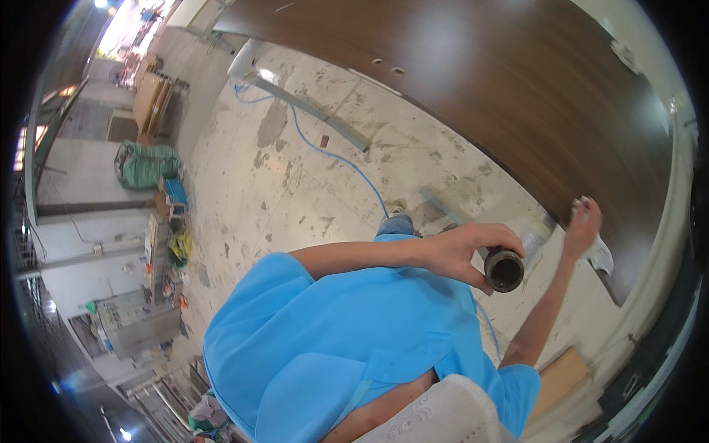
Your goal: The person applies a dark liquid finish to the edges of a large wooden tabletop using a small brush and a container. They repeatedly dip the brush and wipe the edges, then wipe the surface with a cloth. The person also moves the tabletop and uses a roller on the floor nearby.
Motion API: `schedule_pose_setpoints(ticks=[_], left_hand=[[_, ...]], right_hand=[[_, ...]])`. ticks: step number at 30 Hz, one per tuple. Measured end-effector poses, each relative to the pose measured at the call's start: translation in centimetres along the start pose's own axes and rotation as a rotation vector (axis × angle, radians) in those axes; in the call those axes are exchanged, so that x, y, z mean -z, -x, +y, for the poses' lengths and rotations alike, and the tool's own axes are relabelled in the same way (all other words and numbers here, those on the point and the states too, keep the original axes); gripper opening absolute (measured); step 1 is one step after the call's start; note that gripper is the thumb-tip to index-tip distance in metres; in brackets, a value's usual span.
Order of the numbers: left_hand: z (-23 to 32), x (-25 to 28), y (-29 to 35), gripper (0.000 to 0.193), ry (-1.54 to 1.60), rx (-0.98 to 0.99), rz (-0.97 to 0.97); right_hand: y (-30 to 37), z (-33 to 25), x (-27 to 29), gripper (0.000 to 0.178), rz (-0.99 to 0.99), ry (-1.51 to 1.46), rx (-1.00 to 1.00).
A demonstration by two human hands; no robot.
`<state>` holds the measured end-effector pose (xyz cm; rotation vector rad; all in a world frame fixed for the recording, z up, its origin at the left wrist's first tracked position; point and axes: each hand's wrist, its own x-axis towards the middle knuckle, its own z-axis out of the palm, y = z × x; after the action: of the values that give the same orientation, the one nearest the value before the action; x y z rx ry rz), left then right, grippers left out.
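In the head view, clasps a dark, open-mouthed jar (504, 272) in the left grip (471, 249), around its side, apparently to leave the mouth uncovered. Sits between thumb and fingers, off the near edge of the brown table (517, 88). Holds the right grip (584, 227), fingers curled, by that edge's right corner; cannot tell whether grasping anything.

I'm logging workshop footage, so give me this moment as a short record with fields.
Left hand: grips a dark round container, its open mouth facing the camera
Right hand: raised by the brown board; whether it holds anything is unclear
Near right hand: crumpled white item
Floor: pale, stained, crossed by a blue hose
Background: bulky green sack
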<state>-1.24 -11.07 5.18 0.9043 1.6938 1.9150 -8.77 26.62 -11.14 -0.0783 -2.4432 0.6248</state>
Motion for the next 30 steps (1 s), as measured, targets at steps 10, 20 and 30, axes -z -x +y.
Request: schedule_pose_setpoints(ticks=[10,20,30], left_hand=[[2.6,11.6,12.9,0.071,-0.139,0.044,0.378],[4.8,18.0,21.3,0.075,-0.127,0.199,0.728],[4.0,15.6,14.5,0.074,-0.332,0.092,0.492]], right_hand=[[-5.0,-38.9,-24.9,0.018,-0.259,-0.258,0.33],[-7.5,-50.3,-34.0,0.013,-0.391,-0.387,0.545],[-0.8,-14.2,-12.4,0.023,0.003,-0.029,0.125]])
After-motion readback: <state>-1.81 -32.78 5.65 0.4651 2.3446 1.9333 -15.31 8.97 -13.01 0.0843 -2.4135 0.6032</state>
